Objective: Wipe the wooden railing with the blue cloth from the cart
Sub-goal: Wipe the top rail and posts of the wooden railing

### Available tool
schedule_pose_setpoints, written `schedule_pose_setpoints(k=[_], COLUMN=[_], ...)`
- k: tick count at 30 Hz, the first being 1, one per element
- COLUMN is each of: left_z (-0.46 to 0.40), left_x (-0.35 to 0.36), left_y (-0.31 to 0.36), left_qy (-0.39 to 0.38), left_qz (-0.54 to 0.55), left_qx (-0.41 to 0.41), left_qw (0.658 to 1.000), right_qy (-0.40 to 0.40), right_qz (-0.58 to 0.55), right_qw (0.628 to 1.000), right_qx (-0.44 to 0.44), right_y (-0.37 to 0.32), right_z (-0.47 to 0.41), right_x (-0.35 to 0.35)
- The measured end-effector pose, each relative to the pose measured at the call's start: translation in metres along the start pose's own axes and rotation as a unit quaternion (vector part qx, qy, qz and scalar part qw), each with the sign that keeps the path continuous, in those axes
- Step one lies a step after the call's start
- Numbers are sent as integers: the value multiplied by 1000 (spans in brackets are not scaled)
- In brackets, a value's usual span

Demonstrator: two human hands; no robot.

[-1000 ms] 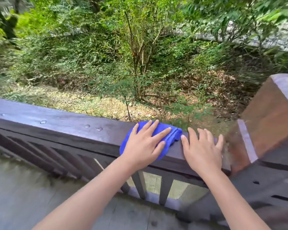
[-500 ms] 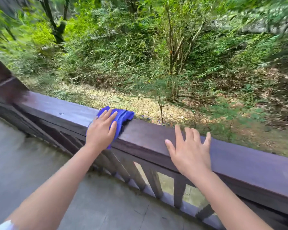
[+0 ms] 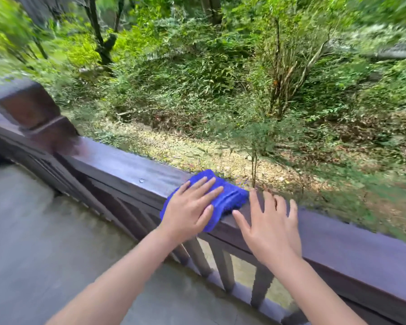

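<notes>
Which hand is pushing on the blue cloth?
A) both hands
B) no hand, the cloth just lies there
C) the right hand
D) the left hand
D: the left hand lies flat with spread fingers on the blue cloth atop the wooden railing, while the right hand rests on bare wood beside the cloth.

An outdoor terrace at the edge of woodland: a dark wooden railing (image 3: 131, 170) with balusters (image 3: 223, 266) and a square post (image 3: 31, 111) borders a grey paved floor (image 3: 33, 242), with shrubs (image 3: 197, 73), thin trees and leaf litter beyond.
</notes>
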State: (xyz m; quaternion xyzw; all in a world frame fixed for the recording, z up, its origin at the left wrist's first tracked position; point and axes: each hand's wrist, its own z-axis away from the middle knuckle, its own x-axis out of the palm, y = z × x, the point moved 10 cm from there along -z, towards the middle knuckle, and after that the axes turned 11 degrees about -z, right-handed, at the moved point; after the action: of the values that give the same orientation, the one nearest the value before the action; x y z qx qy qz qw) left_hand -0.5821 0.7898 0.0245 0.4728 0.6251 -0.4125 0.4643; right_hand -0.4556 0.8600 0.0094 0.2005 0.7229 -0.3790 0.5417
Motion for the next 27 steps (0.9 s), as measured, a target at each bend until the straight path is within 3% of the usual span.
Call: schedule_pose_setpoints(k=[10, 15, 17, 22, 27], left_z=[16, 16, 13, 24, 18], left_x=[21, 27, 31, 26, 14], left_y=[-262, -333, -317, -261, -267], left_qy=[-7, -33, -39, 12, 42], left_qz=[10, 8, 1, 30, 4], left_qx=[-177, -379, -368, -219, -95], left_qw=[984, 925, 929, 975, 995], right_qy=[-47, -55, -52, -24, -3], right_qz=[-21, -45, -48, -37, -29], right_qw=[997, 994, 995, 996, 996], right_qx=[-60, -77, -76, -81, -90], right_y=[-142, -205, -220, -226, -253], right_z=[-67, -104, -112, -115, -120], right_x=[60, 90, 95, 97, 95])
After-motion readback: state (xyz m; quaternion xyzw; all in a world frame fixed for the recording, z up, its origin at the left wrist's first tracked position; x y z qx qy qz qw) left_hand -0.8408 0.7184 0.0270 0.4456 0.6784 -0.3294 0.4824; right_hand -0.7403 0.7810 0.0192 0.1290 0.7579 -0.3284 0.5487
